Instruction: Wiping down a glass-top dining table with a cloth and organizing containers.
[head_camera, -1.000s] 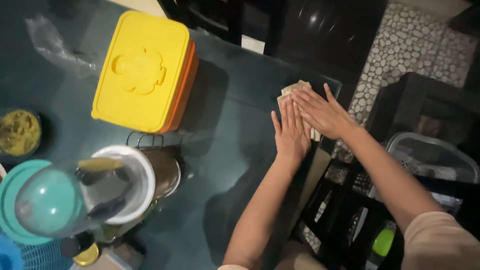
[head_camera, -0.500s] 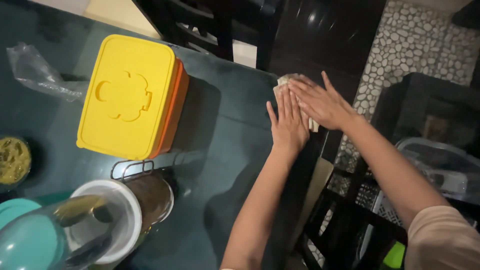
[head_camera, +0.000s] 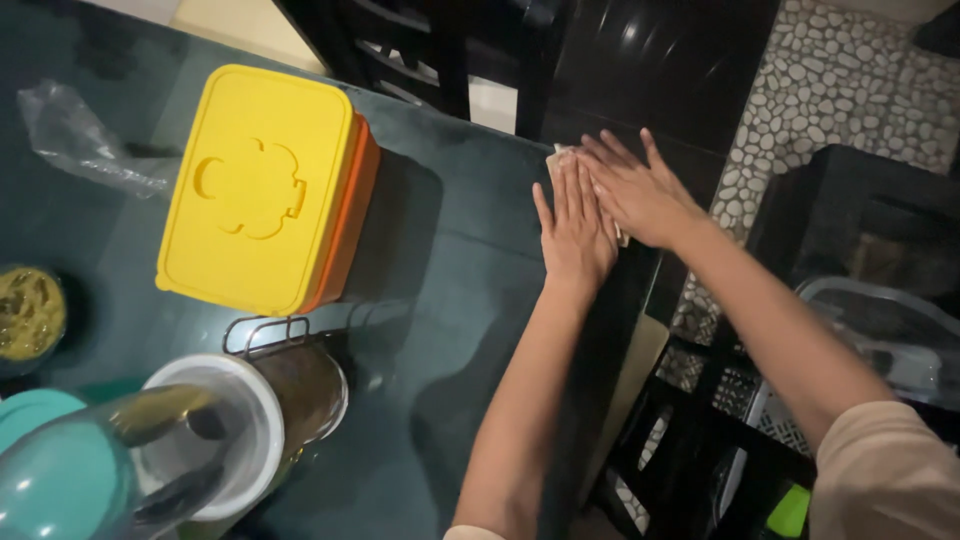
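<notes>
In the head view, the left hand (head_camera: 576, 232) and the right hand (head_camera: 638, 195) lie flat, side by side, on a small pale cloth (head_camera: 559, 156). The fingers are straight and spread, holding nothing. The cloth sits at the far corner of the dark green worktop (head_camera: 455, 260), well to the right of the yellow box (head_camera: 255, 188). Only a tiny bit of cloth shows.

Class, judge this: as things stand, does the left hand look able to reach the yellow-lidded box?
Probably yes. The left hand lies flat on the cloth, and only bare table shows between it and the yellow-lidded box.
</notes>
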